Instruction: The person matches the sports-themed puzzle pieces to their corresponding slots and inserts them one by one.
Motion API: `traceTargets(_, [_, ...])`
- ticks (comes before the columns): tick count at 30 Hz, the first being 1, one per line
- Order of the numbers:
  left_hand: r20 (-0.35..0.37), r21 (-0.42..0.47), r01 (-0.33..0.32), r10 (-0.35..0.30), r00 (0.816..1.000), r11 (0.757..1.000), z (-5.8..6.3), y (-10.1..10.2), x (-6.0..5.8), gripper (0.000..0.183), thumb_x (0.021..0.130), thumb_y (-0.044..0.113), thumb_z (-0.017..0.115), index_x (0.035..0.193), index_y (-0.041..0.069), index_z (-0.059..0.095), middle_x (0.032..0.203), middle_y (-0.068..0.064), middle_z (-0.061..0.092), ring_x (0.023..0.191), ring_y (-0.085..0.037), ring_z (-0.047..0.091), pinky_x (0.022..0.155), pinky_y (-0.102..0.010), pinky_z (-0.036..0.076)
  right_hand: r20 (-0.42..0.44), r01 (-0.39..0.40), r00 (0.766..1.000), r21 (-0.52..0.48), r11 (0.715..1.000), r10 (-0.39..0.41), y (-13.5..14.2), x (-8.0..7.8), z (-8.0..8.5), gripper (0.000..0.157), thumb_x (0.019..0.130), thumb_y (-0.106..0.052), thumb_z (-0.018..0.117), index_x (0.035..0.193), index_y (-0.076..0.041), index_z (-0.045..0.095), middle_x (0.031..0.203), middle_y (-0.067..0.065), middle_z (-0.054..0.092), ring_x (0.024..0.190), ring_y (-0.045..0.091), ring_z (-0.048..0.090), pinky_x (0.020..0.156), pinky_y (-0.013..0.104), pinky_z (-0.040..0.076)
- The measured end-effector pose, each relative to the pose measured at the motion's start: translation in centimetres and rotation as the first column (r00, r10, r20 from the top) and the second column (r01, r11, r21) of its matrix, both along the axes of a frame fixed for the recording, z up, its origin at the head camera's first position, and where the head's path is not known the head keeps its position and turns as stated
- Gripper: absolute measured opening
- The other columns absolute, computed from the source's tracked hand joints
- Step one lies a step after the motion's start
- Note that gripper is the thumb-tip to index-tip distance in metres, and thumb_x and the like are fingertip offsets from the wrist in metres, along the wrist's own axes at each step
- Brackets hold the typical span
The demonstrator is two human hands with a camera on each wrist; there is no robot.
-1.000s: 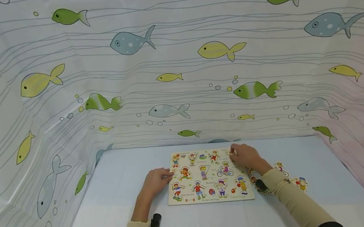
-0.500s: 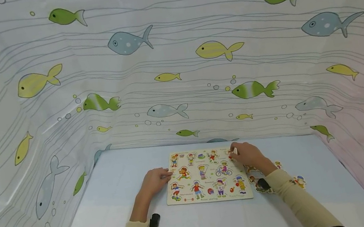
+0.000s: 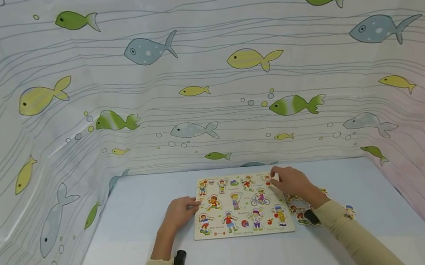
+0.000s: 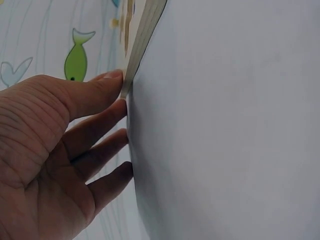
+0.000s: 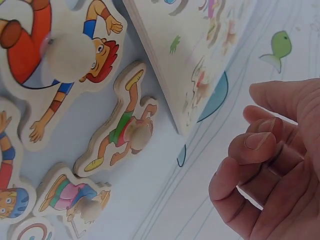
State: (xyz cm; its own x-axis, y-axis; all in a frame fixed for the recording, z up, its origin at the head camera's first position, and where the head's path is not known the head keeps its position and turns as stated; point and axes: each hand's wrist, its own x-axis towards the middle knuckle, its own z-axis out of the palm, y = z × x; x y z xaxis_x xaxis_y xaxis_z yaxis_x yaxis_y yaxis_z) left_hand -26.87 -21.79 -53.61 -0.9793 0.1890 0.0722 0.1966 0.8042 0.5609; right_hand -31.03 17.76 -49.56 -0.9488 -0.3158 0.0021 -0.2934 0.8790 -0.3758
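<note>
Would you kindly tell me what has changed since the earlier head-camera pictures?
The right hand has shifted slightly right at the upper right corner of the puzzle board, uncovering more of the corner figure; whether it released anything is unclear. The left hand, the board and the visible loose pieces look unmoved.
</note>
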Motion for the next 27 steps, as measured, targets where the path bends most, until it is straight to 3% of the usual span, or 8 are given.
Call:
traceTargets(16, [-0.002,-0.003,0.004,-0.004,1.000,1.000,0.0,-0.1,0.1,0.019,0.088,0.015,0.074,0.107,0.012,0.077,0.122,-0.009,0.068,0.123,-0.034,0.057,0.107,-0.053,0.040,-0.029,0.013,0.999,-0.034,0.999,-0.014,1.4,1.7,-0.3,0.024,0.096,-0.027,0.066,0.114,-0.011,0.063,0.063,-0.003,0.052,0.050,0.014,0.046,0.044,0.029,0.038])
traceTargets(27, [0.008,-0.002,-0.001,0.001,1.000,1.000,0.0,0.0,-0.1,0.018,0.089,0.014,0.073,0.107,0.012,0.077,0.122,-0.008,0.068,0.123,-0.034,0.056,0.107,-0.053,0.039,0.008,0.078,0.997,-0.001,0.997,-0.078,3.0,2.7,-0.6,0.023,0.094,-0.024,0.066,0.113,-0.011,0.062,0.067,-0.001,0.052,0.055,0.016,0.047,0.047,0.030,0.038])
